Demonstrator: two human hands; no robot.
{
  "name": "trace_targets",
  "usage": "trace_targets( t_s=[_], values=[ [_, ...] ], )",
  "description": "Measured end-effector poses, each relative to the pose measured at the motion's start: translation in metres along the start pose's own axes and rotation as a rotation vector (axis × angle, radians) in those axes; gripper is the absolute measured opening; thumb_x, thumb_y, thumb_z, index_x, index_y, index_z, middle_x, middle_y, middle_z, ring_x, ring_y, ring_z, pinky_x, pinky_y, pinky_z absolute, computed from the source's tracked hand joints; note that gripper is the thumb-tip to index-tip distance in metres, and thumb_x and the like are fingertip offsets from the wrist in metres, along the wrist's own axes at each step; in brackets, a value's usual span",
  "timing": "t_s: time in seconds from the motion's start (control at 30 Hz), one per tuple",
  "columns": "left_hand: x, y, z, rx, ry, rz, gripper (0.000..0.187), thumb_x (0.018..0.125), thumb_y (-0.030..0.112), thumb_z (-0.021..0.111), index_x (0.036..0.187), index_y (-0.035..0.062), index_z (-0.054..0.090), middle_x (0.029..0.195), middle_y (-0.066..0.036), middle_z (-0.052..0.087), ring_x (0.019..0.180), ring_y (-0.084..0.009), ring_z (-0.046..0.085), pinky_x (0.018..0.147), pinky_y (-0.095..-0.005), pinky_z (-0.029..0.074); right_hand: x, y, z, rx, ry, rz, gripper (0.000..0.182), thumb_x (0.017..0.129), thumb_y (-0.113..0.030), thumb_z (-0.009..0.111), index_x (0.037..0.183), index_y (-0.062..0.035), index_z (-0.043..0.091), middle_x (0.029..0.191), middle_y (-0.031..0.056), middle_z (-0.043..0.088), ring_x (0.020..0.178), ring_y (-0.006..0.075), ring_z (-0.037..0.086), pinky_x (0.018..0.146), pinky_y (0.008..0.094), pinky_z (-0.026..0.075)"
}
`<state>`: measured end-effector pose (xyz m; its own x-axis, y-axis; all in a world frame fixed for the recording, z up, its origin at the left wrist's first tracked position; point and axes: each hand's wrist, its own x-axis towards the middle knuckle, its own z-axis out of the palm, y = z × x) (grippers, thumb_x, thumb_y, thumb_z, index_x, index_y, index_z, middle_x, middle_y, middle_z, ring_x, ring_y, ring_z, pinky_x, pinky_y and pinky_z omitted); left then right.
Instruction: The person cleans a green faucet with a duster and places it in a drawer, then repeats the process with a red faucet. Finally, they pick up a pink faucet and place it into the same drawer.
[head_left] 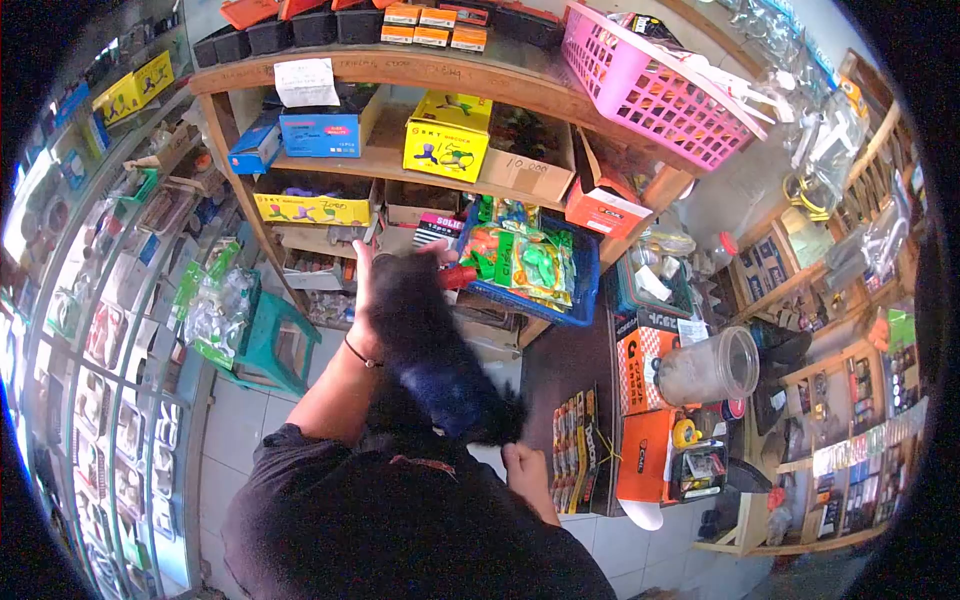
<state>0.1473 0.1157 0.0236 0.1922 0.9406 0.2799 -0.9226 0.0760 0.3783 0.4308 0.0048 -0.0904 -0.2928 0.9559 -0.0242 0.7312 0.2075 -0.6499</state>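
Note:
A dark, fluffy, duster-like thing (430, 350), blurred by motion, slants across the middle over the black shirt. Its upper end lies over the palm of my left hand (366, 300), which has a bracelet at the wrist. The thumb and fingertips stretch out at either side of it; the rest of that hand is hidden. At the lower end, my right hand (527, 472) is closed with curled fingers where the dark thing ends. A red piece (458, 277) shows just beside the upper end; whether it belongs to it, I cannot tell.
Wooden shelves (330, 70) ahead hold boxes, a blue basket (585, 290) of green packets and a pink basket (650, 90). A green stool (275, 345) stands at the left, near glass cases. At the right are a clear jar (705, 370) and orange boxes (645, 455).

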Motion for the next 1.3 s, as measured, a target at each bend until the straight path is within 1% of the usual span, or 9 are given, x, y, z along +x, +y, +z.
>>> trace_targets(
  t_s=[0.3, 0.37, 0.43, 0.63, 0.83, 0.97, 1.1, 1.17, 1.3],
  values=[
    [0.003, -0.015, -0.014, 0.055, 0.322, 0.023, 0.104, 0.064, 0.081, 0.014, 0.12, -0.0033, 0.037, 0.114, -0.026, 0.046, 0.102, -0.035, 0.048, 0.075, -0.0403, 0.047, 0.002, 0.002, 0.0, 0.266, -0.037, 0.168, 0.035, 0.085, -0.03, 0.045, 0.069, -0.0005, 0.055, 0.055, 0.0211, 0.049, 0.052, 0.0385, 0.051, 0.049, 0.0385, 0.039],
    [0.001, -0.01, -0.051, -0.291, -0.288, -0.157, 0.1, 0.066, 0.08, 0.014, 0.117, -0.0025, 0.04, 0.108, -0.021, 0.051, 0.095, -0.0309, 0.053, 0.072, -0.0371, 0.049, -0.001, 0.003, 0.001, 0.266, -0.02, 0.138, 0.036, 0.084, -0.031, 0.046, 0.069, -0.0005, 0.055, 0.054, 0.0207, 0.049, 0.052, 0.0377, 0.051, 0.048, 0.0382, 0.039],
    [0.009, -0.02, 0.02, -0.054, 0.346, -0.043, 0.099, 0.067, 0.079, 0.016, 0.118, -0.0024, 0.04, 0.108, -0.019, 0.051, 0.094, -0.0307, 0.054, 0.071, -0.0376, 0.049, -0.006, 0.006, -0.003, 0.255, 0.002, 0.108, 0.036, 0.084, -0.032, 0.046, 0.068, -0.0006, 0.055, 0.054, 0.0202, 0.049, 0.051, 0.0369, 0.051, 0.048, 0.038, 0.038],
    [0.021, -0.025, 0.003, 0.176, 0.14, -0.094, 0.099, 0.07, 0.076, 0.009, 0.125, -0.002, 0.032, 0.122, -0.018, 0.042, 0.116, -0.0292, 0.038, 0.099, -0.0418, 0.026, -0.014, -0.007, -0.014, 0.34, 0.07, 0.311, 0.034, 0.083, -0.031, 0.048, 0.067, -0.0011, 0.054, 0.055, 0.0195, 0.048, 0.052, 0.0371, 0.05, 0.047, 0.0384, 0.038],
    [0.033, -0.019, -0.026, 0.029, -0.328, -0.088, 0.098, 0.072, 0.074, 0.011, 0.124, -0.0058, 0.032, 0.124, -0.019, 0.04, 0.108, -0.0335, 0.045, 0.09, -0.0384, 0.038, -0.01, 0.027, 0.003, 0.254, -0.017, 0.104, 0.033, 0.084, -0.029, 0.047, 0.068, -0.0008, 0.053, 0.056, 0.0199, 0.049, 0.049, 0.0348, 0.049, 0.047, 0.0376, 0.038],
    [0.023, -0.018, 0.001, 0.265, 0.231, -0.058, 0.103, 0.066, 0.08, 0.015, 0.12, -0.005, 0.038, 0.106, -0.019, 0.053, 0.088, -0.0289, 0.055, 0.074, -0.0339, 0.046, -0.005, 0.013, 0.0, 0.305, 0.0, 0.206, 0.032, 0.083, -0.029, 0.049, 0.068, -0.001, 0.053, 0.056, 0.0203, 0.049, 0.047, 0.0349, 0.049, 0.046, 0.0376, 0.037],
    [0.03, -0.014, -0.035, 0.061, -0.32, -0.063, 0.096, 0.071, 0.075, 0.01, 0.123, -0.0024, 0.034, 0.118, -0.019, 0.045, 0.104, -0.0303, 0.048, 0.086, -0.0385, 0.041, -0.004, 0.007, -0.013, 0.177, -0.102, 0.089, 0.035, 0.085, -0.03, 0.047, 0.068, 0.0003, 0.051, 0.054, 0.0193, 0.045, 0.045, 0.0234, 0.044, 0.048, 0.0332, 0.038],
    [0.026, -0.02, -0.001, -0.017, 0.272, 0.0, 0.101, 0.067, 0.078, 0.011, 0.122, -0.003, 0.034, 0.116, -0.02, 0.046, 0.101, -0.0344, 0.049, 0.082, -0.043, 0.043, -0.005, 0.007, -0.008, 0.439, 0.039, 0.155, 0.036, 0.085, -0.03, 0.048, 0.066, 0.0005, 0.05, 0.05, 0.0163, 0.04, 0.043, 0.018, 0.038, 0.045, 0.0312, 0.036],
    [0.021, -0.017, 0.008, -0.136, 0.167, -0.086, 0.097, 0.069, 0.077, 0.012, 0.116, -0.0023, 0.043, 0.105, -0.02, 0.052, 0.1, -0.0365, 0.049, 0.08, -0.0438, 0.044, -0.005, 0.017, -0.008, 0.442, 0.041, 0.156, 0.037, 0.085, -0.031, 0.05, 0.065, 0.0006, 0.048, 0.047, 0.0109, 0.037, 0.043, 0.0138, 0.034, 0.043, 0.0306, 0.032]
  ],
)
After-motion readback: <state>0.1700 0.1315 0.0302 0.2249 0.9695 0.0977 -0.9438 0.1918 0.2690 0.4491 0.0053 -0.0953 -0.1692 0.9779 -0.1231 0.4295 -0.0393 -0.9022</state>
